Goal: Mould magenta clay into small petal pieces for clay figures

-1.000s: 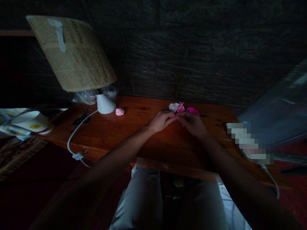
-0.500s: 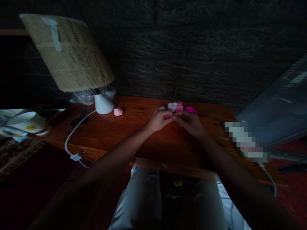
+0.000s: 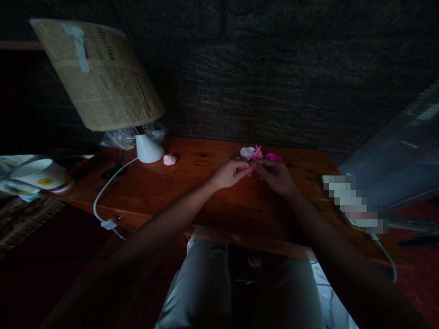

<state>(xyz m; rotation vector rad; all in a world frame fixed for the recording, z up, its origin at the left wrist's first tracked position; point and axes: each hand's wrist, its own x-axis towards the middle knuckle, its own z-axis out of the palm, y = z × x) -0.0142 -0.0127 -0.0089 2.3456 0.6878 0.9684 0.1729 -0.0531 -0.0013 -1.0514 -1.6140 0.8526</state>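
Observation:
Both hands meet over the middle of the wooden table. A small bright pink piece [image 3: 251, 168], perhaps paper or clay, shows between their fingertips; its kind is too small to tell. My left hand [image 3: 231, 173] is closed with thumb and fingers pinching it. My right hand [image 3: 276, 176] pinches at the same piece from the other side, its fingertips partly hidden in shadow. Just behind the hands lie a crumpled whitish lump [image 3: 246, 153], a ruffled pink lump [image 3: 257, 152] and a flatter magenta piece [image 3: 273, 156].
A white lamp [image 3: 148, 148] with a newspaper shade [image 3: 103, 77] stands at the left, its cord hanging over the table edge. Near it are a pale pink lump [image 3: 169, 159], dark scissors [image 3: 113, 170] and a paper cup [image 3: 41, 173]. A blurred-out device [image 3: 353, 203] with a cable lies right.
My left hand has shifted slightly right and its fingers have straightened. More of the pink piece now shows at the touching fingertips. Everything else stays as it was.

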